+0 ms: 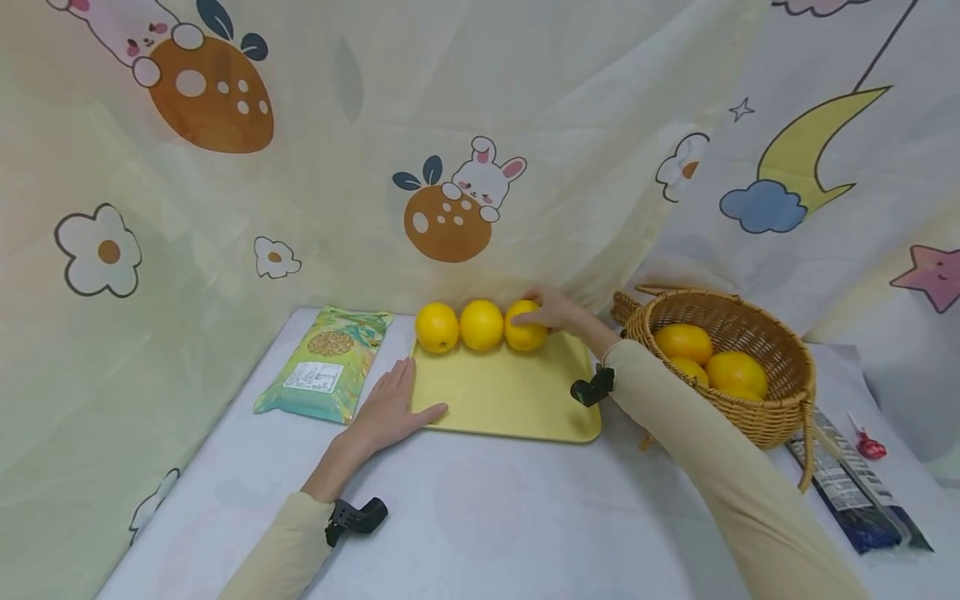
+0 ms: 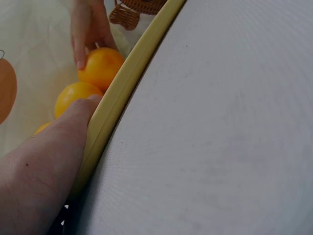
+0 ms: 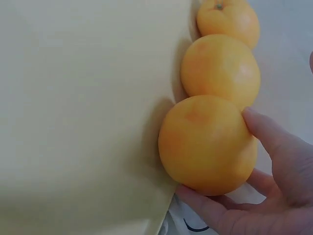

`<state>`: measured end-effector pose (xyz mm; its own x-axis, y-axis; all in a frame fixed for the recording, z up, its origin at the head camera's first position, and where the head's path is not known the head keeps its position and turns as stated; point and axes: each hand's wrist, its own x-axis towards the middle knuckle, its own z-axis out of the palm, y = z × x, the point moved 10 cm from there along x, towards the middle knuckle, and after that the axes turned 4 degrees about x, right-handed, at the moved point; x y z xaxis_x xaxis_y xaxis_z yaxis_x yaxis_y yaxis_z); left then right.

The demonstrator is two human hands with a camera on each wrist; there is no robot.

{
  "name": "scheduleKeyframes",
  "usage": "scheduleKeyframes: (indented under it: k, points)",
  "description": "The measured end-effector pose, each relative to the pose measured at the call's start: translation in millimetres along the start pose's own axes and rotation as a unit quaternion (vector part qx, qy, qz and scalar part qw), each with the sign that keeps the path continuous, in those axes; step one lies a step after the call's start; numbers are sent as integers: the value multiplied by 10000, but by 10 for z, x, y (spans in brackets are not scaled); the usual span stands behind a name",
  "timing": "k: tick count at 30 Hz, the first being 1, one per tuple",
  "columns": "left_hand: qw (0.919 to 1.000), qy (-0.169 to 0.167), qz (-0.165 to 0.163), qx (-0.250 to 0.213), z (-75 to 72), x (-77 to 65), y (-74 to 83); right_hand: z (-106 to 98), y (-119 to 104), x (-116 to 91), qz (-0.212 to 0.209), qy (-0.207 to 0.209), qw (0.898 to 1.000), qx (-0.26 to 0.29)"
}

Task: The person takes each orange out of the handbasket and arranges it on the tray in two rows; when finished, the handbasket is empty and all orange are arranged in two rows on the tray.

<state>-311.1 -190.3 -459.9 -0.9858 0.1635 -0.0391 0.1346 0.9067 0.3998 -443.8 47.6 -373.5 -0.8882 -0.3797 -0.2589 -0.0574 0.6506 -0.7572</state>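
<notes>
Left hand (image 1: 388, 408) at tray (image 1: 502, 400); right hand (image 1: 553, 309) around orange (image 1: 523, 337)

1. A curtained corner looks like a staged recording spot; whether it stands in a home or a studio cannot be told.
2. Printed cloth (image 1: 585, 125) bearing cartoon rabbits (image 1: 474, 181), flowers (image 1: 108, 252) and a moon (image 1: 793, 150) hangs around a white-covered table (image 1: 487, 517).
3. A wicker basket (image 1: 791, 392), a yellow tray (image 1: 510, 404) and a food packet (image 1: 324, 365) lend a domestic note.
4. Two black wrist cameras (image 1: 592, 387) are in view.

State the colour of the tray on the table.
The tray is pale yellow; the head view shows it best.
</notes>
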Motion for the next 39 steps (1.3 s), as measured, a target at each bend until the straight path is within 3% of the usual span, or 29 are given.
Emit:
scheduleKeyframes:
  k: [2, 4, 7, 9, 14, 18, 21, 26, 32, 39]
  points:
    - [10000, 2, -23, 39, 1, 0, -6, -36, -64, -44, -118, 128, 9993, -331]
    - [10000, 11, -16, 66, -2, -3, -5, -92, -160, -115, -337, 360, 9935, -1022]
    - [10000, 37, 31, 86, -7, -5, 8, -162, -323, -342, -791, 773, 9680, -2251]
    - [9999, 37, 75, 60, -5, -7, 19, -163, -396, -577, -1118, 920, 9529, -2664]
    - [10000, -52, 18, 31, 21, -17, 4, -55, -424, -1337, -1607, 779, 9530, -2447]
    - [10000, -19, -18, 51, 11, -27, -12, -75, -365, -1837, -1820, 1005, 9417, -2644]
    - [10000, 32, -9, 15, -4, -20, -7, -204, -299, -2094, -1926, 1252, 9347, -2713]
    - [10000, -11, -2, -31, 9, -3, 4, -585, -145, -2317, -1880, 1437, 9429, -2346]
    - [10000, -5, 9, -59, 12, -2, 3, -1002, 98, -2328, -1200, 1573, 9602, -1974]
    - [10000, 24, 66, -70, 4, -5, 5, -1079, 250, -2175, -896, 1233, 9661, -2082]
